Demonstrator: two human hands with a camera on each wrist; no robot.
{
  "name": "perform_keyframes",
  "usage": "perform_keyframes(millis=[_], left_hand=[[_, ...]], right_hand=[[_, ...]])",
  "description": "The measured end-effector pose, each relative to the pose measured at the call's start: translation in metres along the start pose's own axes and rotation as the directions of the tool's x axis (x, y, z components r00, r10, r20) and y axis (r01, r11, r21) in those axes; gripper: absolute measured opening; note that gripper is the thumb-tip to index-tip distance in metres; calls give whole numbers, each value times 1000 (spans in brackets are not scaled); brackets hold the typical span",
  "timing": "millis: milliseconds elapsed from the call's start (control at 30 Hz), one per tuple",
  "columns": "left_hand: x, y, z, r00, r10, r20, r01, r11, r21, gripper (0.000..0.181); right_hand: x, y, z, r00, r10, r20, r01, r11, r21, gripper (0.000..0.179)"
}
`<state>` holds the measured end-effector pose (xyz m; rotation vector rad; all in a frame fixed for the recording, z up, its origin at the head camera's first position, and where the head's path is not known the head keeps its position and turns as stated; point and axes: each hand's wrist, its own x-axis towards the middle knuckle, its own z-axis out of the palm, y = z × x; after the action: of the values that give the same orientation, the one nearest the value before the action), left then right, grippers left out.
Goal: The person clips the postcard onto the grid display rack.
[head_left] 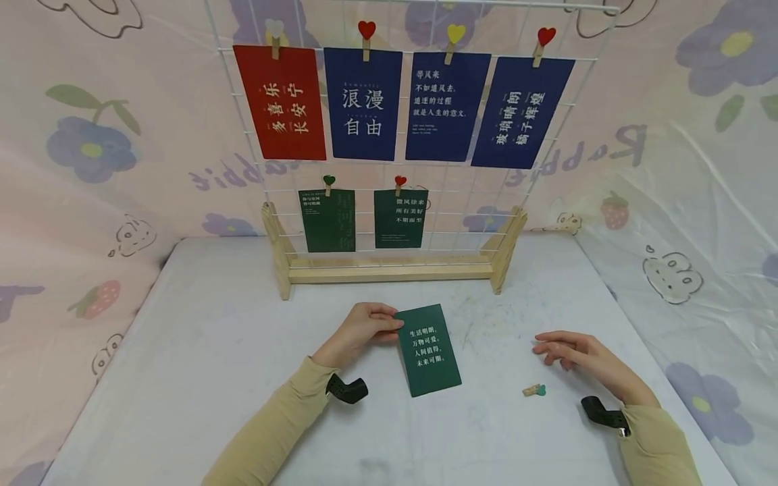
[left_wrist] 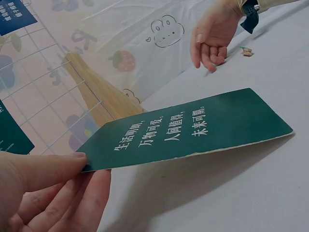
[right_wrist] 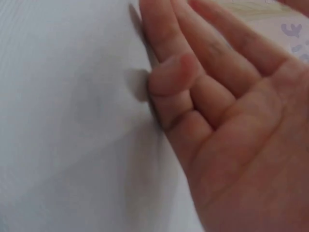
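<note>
A green card [head_left: 429, 351] with white Chinese writing is pinched at its upper left corner by my left hand [head_left: 362, 331]. In the left wrist view the thumb lies on top of the card [left_wrist: 188, 130] with fingers beneath, and the card is raised off the table with a shadow below. My right hand [head_left: 580, 354] hovers at the table's right side, fingers loosely bent and nothing in them. Close in front of it lies a small wooden clothespin [head_left: 534, 390] with a green heart. The right wrist view shows the right palm [right_wrist: 251, 140] with relaxed fingers near the white surface.
Behind the card stands a white wire grid [head_left: 365, 179] on a wooden base [head_left: 389, 272]. Heart clothespins hold a red card [head_left: 282, 138], several blue cards [head_left: 363, 145] and two green cards [head_left: 328, 226] on it. Printed fabric [head_left: 644, 202] hangs around the white table [head_left: 200, 351].
</note>
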<state>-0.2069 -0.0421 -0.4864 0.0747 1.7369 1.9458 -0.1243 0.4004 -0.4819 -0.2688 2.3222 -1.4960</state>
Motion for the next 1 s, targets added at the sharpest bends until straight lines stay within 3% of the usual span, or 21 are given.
perform_keyframes(millis=[200, 300, 433, 533, 667, 1000], left_hand=[[1, 2, 0, 1000, -14, 2, 14, 1000, 2, 30], [2, 2, 0, 1000, -12, 6, 12, 1000, 7, 29], [-8, 15, 3, 1000, -20, 13, 19, 1000, 11, 27], [-13, 22, 5, 1000, -25, 16, 25, 1000, 15, 26], [-4, 11, 2, 1000, -26, 15, 25, 1000, 16, 27], [1, 2, 4, 1000, -2, 8, 2, 1000, 20, 31]], right_hand=[[-3, 2, 0, 993, 28, 116, -30, 1000, 9, 38], [-2, 5, 2, 984, -24, 178, 21, 1000, 21, 37], [0, 7, 4, 966, -119, 228, 123, 992, -2, 34], [1, 6, 6, 956, -166, 243, 178, 984, -28, 32], [2, 3, 11, 946, -205, 250, 224, 973, -52, 30], [0, 4, 18, 950, -222, 218, 246, 965, -88, 29]])
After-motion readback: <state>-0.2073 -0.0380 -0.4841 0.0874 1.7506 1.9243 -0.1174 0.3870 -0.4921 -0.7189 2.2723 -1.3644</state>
